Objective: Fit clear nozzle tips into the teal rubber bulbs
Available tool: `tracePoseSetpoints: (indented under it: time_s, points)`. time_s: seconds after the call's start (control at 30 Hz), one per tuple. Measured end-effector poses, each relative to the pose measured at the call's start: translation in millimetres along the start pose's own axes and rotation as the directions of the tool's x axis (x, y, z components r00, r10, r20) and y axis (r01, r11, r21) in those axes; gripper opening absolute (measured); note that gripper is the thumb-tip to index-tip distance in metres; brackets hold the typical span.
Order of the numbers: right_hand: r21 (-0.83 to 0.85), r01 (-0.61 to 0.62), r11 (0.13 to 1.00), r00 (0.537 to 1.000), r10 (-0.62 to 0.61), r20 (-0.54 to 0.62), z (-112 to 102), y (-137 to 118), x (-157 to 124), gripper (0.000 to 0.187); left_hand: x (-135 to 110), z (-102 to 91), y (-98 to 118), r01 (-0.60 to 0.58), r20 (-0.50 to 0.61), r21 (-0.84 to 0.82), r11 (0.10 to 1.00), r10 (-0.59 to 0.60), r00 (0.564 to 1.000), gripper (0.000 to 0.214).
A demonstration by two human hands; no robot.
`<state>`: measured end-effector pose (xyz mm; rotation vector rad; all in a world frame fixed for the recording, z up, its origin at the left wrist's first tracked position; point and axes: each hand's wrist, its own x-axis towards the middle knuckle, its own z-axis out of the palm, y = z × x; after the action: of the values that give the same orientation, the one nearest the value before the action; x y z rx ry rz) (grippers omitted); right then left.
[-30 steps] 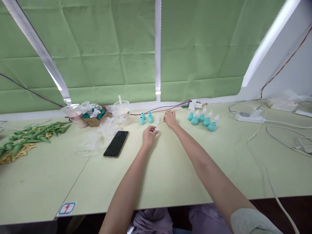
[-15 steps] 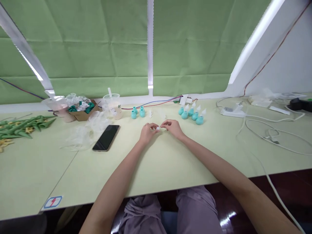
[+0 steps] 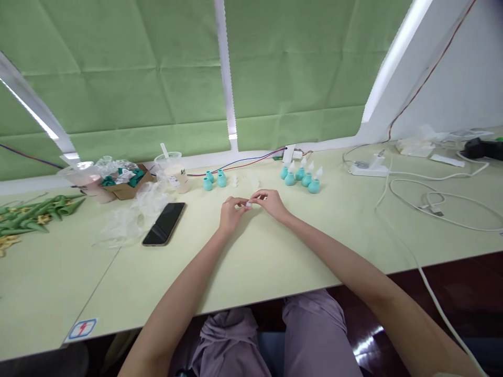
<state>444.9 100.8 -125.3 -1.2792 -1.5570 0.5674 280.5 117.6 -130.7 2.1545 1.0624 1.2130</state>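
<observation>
My left hand pinches a small white piece above the middle of the table. The fingertips of my right hand are closed on the same piece from the other side; its shape is mostly covered by the fingers. Behind the hands lie small white parts and a clear plastic scrap. Three teal bulb-shaped pots with open tops stand to the back left. At the back right are several teal bulbs with white pointed tips on top.
A phone lies left of my arms, beside crumpled clear plastic bags. Farther back are a drink cup and a cardboard box. Green artificial stems lie far left. A power strip and white cables occupy the right.
My right fingertips have closed the small gap to the white piece in my left hand. The camera view has shifted slightly, moving the scene left.
</observation>
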Motion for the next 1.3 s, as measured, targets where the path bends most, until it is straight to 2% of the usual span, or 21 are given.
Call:
tracePoseSetpoints:
  time_s: [0.13, 0.23, 0.37, 0.47, 0.6, 0.73, 0.97, 1.13, 1.3]
  points:
    - [0.151, -0.057, 0.987, 0.996, 0.045, 0.081, -2, -1, 2, 0.025, 0, -0.2, -2, -0.031, -0.064, 0.034, 0.999, 0.033, 0.997, 0.010]
    - [0.250, -0.185, 0.950, 0.977, 0.151, 0.149, -6, -3, 3, 0.028, 0, -0.1, -4, -0.136, -0.115, 0.075, 0.988, 0.144, 0.983, 0.012]
    - [0.376, -0.440, 0.815, 0.884, 0.321, 0.340, -10, -2, 0, 0.032, 0, 1.1, -8, -0.308, -0.135, 0.176, 0.935, 0.333, 0.933, 0.015]
    - [0.486, -0.546, 0.682, 0.826, 0.339, 0.451, -12, 0, 0, 0.030, -1, 0.6, -8, -0.389, -0.094, 0.293, 0.873, 0.431, 0.897, 0.016]
    - [0.554, -0.570, 0.607, 0.813, 0.320, 0.486, -12, 0, 1, 0.027, -2, -1.7, -5, -0.434, -0.073, 0.397, 0.809, 0.499, 0.864, 0.018]
    - [0.560, -0.577, 0.595, 0.805, 0.295, 0.515, -11, 0, 0, 0.028, -2, -4.2, -4, -0.473, -0.065, 0.430, 0.769, 0.548, 0.834, 0.020]
    - [0.554, -0.563, 0.613, 0.793, 0.213, 0.571, -15, 6, 0, 0.027, -4, -5.0, -2, -0.490, -0.020, 0.434, 0.756, 0.552, 0.834, 0.022]
    - [0.552, -0.584, 0.596, 0.787, 0.246, 0.566, -15, 4, 0, 0.025, -5, -5.4, 0, -0.482, 0.009, 0.401, 0.779, 0.523, 0.853, 0.026]
    - [0.565, -0.565, 0.601, 0.803, 0.245, 0.543, -16, -2, -1, 0.026, -5, -7.0, 5, -0.499, -0.001, 0.440, 0.746, 0.557, 0.831, 0.027]
